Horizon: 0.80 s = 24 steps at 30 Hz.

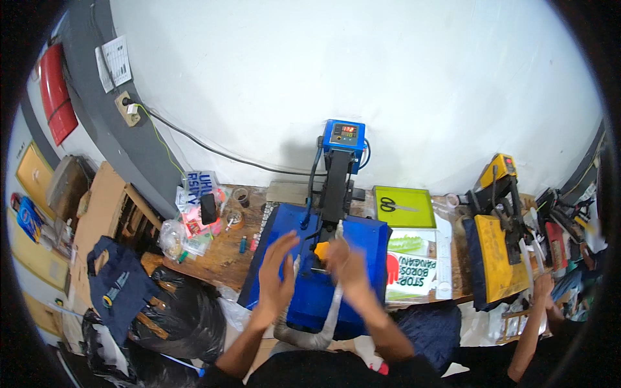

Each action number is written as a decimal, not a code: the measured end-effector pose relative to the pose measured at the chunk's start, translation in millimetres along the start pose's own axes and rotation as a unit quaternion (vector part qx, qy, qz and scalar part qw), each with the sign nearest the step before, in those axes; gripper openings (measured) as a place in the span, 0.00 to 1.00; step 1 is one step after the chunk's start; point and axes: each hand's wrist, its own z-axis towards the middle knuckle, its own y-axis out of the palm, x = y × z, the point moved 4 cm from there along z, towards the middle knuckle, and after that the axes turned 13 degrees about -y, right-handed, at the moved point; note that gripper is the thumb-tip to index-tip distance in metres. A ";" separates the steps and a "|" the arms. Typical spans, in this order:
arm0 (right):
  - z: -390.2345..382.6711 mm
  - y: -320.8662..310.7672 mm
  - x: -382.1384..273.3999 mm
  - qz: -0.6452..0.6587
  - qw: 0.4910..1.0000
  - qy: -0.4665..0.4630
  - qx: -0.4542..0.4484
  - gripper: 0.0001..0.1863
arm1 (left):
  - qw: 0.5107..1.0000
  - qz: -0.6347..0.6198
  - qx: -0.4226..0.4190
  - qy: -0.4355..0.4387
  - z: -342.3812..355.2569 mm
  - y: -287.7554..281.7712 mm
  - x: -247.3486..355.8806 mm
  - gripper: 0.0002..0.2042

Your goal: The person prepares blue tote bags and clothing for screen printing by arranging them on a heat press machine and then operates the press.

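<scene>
In front of me stands a blue heat press (pixel 372 242) with a dark upright arm, a control box (pixel 344 134) with a lit display on top, and a grey wrapped handle (pixel 331 317) curving toward me. My left hand (pixel 277 275) is raised over the left part of the press, fingers stretched out and holding nothing. Over the middle of the press, near an orange part (pixel 320 250), is my right hand (pixel 349 262). Motion smears its fingers, so whether it grips anything is unclear. What lies under the blue top cannot be seen.
Scissors (pixel 388 204) lie in a green tray (pixel 420 220) beside printed transfer sheets (pixel 414 275). At right, another person's hands (pixel 543 289) are by a yellow press (pixel 501 258). Left are a phone (pixel 207 208), a dark blue cloth bag (pixel 119 284) and black plastic bags (pixel 187 317). A cable (pixel 213 150) runs along the wall.
</scene>
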 end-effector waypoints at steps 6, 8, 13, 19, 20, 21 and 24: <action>-152.9 65.4 -61.3 -0.250 0.913 -0.054 -0.316 0.26 | 0.915 -0.001 -0.299 0.271 51.2 125.2 10.0 0.13; -156.9 77.9 -64.9 -0.269 0.881 -0.041 -0.386 0.28 | 0.868 0.189 -0.383 0.253 47.0 151.7 -22.7 0.20; -132.2 78.4 -48.1 -0.224 0.840 0.061 -0.490 0.29 | 0.865 0.249 -0.381 0.210 45.3 187.3 -29.5 0.32; -141.2 78.0 -50.4 -0.176 0.879 0.074 -0.437 0.25 | 0.869 0.277 -0.383 0.143 41.0 197.3 -36.9 0.32; -142.0 77.3 -51.6 -0.181 0.882 0.075 -0.429 0.26 | 0.871 0.270 -0.383 0.148 40.7 195.1 -31.3 0.32; -144.1 74.8 -52.3 -0.191 0.884 0.078 -0.419 0.26 | 0.873 0.259 -0.383 0.156 40.9 192.2 -20.2 0.32; -117.5 69.7 -95.4 -0.253 0.747 -0.041 -0.613 0.26 | 0.884 0.231 -0.394 0.097 59.1 181.3 -13.9 0.29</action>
